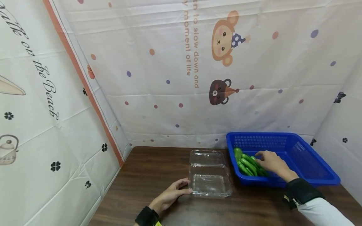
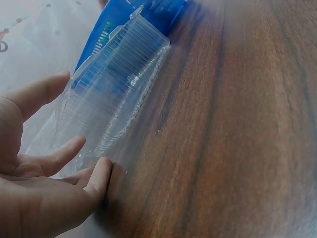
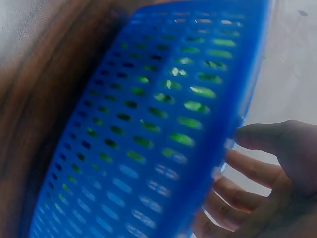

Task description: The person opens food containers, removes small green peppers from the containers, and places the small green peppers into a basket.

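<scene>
Nearest to me, at the bottom of the head view, I see my left hand (image 1: 169, 196) lying on the dark brown wooden table (image 1: 147, 175), with a black wrist strap (image 1: 147, 217) behind it. Its fingers are relaxed and nearly straight, and the fingertips touch the near left corner of the clear plastic clamshell box (image 1: 210, 185); in the left wrist view the fingers (image 2: 94, 181) lie loosely spread against the ribbed wall of this box (image 2: 116, 94), not curled around it. The box lies open on the table, the empty tray part towards me and the lid part (image 1: 207, 157) folded back behind it.

To the right of the box, just beside it, stands the blue perforated plastic basket (image 1: 316, 175). My right hand (image 1: 272, 163) reaches over its near rim, with a black strap and a white sleeve (image 1: 325, 212) behind it. The fingers are bent down onto the pile of small green cucumbers (image 1: 247, 164) that lies in the left part of the basket. I cannot tell from the head view whether they already pinch one cucumber or only touch the pile. In the right wrist view the fingers (image 3: 257, 168) look spread and slightly bent behind the blue mesh wall (image 3: 148, 139), and green shows through the holes, but the picture is blurred.

Behind everything hangs a white cloth backdrop (image 1: 158, 62) with coloured dots, a cartoon monkey (image 1: 224, 37) and a cartoon bear (image 1: 219, 91)
</scene>
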{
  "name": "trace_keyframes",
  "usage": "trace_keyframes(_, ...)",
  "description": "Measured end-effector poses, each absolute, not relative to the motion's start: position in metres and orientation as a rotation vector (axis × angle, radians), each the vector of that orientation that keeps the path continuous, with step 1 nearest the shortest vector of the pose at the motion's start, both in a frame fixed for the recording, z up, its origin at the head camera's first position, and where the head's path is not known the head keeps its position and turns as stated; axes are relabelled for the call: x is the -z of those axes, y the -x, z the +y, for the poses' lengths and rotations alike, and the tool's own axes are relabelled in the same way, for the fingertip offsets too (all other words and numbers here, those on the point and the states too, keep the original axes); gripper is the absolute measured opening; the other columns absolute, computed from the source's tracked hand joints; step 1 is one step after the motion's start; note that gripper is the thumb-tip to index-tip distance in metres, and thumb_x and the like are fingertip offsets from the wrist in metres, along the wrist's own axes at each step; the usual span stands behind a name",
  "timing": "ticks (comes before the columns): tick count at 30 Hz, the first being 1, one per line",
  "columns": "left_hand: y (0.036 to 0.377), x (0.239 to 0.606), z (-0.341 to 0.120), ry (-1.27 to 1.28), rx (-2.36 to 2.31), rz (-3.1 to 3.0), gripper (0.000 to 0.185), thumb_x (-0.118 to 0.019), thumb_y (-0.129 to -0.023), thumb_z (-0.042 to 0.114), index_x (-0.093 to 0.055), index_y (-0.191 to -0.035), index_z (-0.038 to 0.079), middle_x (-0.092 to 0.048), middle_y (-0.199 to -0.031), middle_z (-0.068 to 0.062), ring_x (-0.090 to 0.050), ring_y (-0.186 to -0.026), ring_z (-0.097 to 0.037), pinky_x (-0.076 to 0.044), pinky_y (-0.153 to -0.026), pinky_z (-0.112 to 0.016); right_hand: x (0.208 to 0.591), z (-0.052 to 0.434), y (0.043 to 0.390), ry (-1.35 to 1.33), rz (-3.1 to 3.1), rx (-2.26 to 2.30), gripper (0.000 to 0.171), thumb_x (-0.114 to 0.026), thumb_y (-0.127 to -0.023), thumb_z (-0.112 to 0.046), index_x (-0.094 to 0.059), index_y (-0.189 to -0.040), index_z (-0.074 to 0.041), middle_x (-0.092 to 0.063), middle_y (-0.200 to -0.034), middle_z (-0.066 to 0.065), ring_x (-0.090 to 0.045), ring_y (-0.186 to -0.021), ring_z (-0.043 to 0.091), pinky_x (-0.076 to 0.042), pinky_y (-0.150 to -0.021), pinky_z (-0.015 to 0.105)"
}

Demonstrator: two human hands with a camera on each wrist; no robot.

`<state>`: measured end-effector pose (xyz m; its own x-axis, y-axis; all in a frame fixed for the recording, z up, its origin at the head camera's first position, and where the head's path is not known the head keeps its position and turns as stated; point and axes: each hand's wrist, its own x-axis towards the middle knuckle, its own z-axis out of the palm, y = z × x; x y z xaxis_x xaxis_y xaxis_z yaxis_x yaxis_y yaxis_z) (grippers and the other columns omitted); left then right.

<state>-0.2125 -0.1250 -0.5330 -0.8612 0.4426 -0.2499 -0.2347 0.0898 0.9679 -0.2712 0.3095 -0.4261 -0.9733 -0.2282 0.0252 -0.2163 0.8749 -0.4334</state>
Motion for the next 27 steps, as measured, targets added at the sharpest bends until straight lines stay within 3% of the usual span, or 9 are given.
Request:
trace_keyframes(8, 0.212, 0.536, -0.126, -0.211, -1.825, 1.883, 0.066, -0.074, -0.095, 0.028, -0.045, -0.148, -0.001, -0.025, -0.165, -0.025, -0.020, -0.153, -0.048, -0.020, -0.125, -0.063, 0.410, 0.310, 0.270, 0.421, 3.103, 0.684, 0.037, -0.063, -0.097, -0.010, -0.061, -0.124, 0.016, -0.064, -0.113, 0.039, -0.066, -0.093, 0.048, -0.057, -0.067, 0.049)
trace_keyframes(12, 0.212, 0.535, -0.127, -0.214, -1.828, 1.883, 0.068, -0.073, -0.095, 0.028, -0.043, -0.149, -0.001, -0.026, -0.165, -0.025, -0.020, -0.153, -0.048, -0.020, -0.125, -0.063, 0.402, 0.301, 0.269, 0.450, 3.180, 0.669, 0.042, -0.065, -0.097, -0.012, -0.058, -0.130, 0.014, -0.058, -0.125, 0.043, -0.059, -0.108, 0.058, -0.054, -0.080, 0.062)
trace_keyframes(19, 0.211, 0.534, -0.129, -0.216, -1.854, 1.878, 0.070, -0.073, -0.095, 0.024, -0.039, -0.150, -0.002, -0.030, -0.161, -0.024, -0.024, -0.151, -0.046, -0.022, -0.124, -0.063, 0.391, 0.280, 0.268, 0.552, 3.310, 0.623, 0.056, -0.073, -0.094, -0.018, -0.055, -0.139, 0.009, -0.050, -0.137, 0.044, -0.042, -0.129, 0.064, -0.041, -0.095, 0.079)
trace_keyframes(27, 0.210, 0.532, -0.127, -0.222, -1.838, 1.868, 0.070, -0.075, -0.094, 0.026, -0.041, -0.150, 0.001, -0.030, -0.162, -0.023, -0.024, -0.152, -0.046, -0.022, -0.125, -0.063, 0.387, 0.262, 0.265, 0.624, 3.367, 0.566, 0.060, -0.079, -0.089, -0.021, -0.057, -0.140, 0.005, -0.046, -0.144, 0.042, -0.034, -0.137, 0.064, -0.033, -0.104, 0.081)
